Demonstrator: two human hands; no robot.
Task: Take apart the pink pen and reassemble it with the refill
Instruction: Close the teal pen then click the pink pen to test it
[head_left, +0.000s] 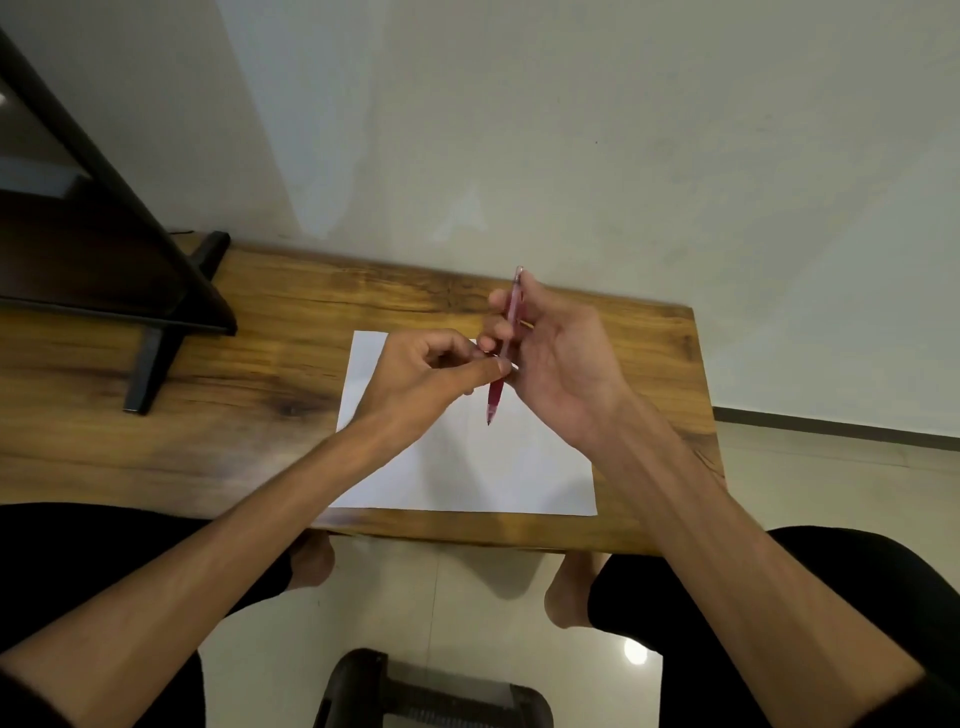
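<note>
In the head view, the pink pen (505, 344) sits just right of the frame's centre, held above a white sheet of paper (483, 467) that lies on a wooden table (218, 395). The pen stands nearly upright in the picture, its dark tip pointing down toward the lower edge of the frame and its clip end toward the top. The right hand (561, 364) has its fingers curled round the upper part of the pen. The left hand (421, 379), just left of it, pinches the pen's middle between thumb and curled fingers. At the upper left of the frame stands a dark shelf frame (156, 291), its foot resting on the table.
</note>
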